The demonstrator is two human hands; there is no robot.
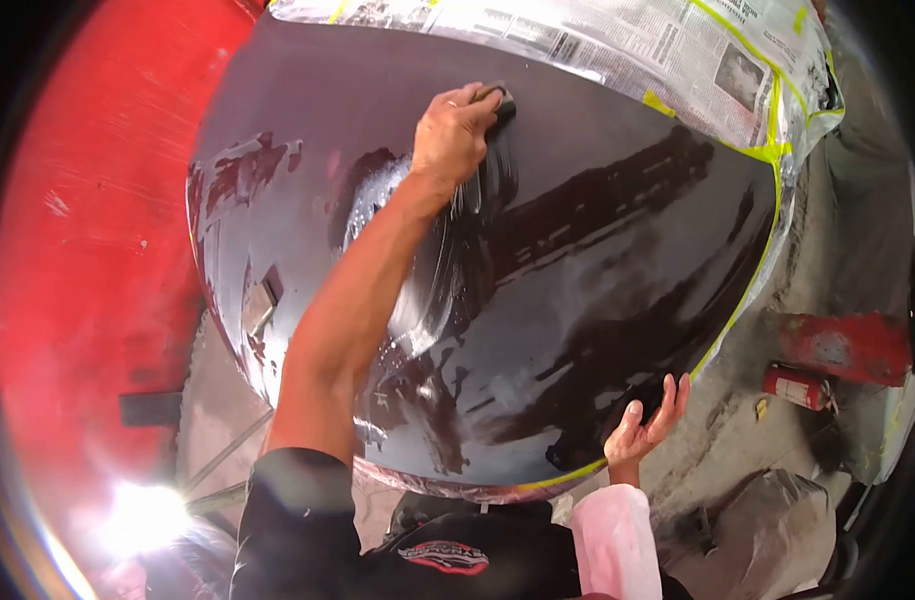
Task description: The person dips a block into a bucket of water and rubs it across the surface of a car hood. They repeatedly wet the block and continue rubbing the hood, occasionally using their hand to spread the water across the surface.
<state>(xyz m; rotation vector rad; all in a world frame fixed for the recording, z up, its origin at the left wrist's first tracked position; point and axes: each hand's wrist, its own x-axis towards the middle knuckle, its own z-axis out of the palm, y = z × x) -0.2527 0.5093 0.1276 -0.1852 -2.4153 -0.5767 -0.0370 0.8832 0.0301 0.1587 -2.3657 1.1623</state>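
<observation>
The left hand (457,132) is clamped on a small dark block (499,103), its fingers bent around it, and presses it against the far middle part of a broad, curved dark panel (597,290). The left arm reaches across the panel from the near left. The right hand (647,428) is apart and holds nothing, its fingers spread and raised at the near right edge of the panel; whether it touches that edge I cannot tell. A pale cloth or sleeve (614,540) covers the right forearm, while a black sleeve (297,505) ends above the left elbow.

The panel is wet, with whitish liquid (372,200) streaked over its middle and darker, glossy patches toward the left, near and right. A flat, light brownish piece (262,306) lies on its left part. Newspaper (667,50) and clear plastic sheeting border the far side, and yellow tape (770,152) runs along the right and near edges.

To the left stands a large red surface (87,220), with a bright lamp (145,520) at the near left. On the floor (717,420) to the right lies a red cylinder (797,387), just beside a larger red object (847,347).
</observation>
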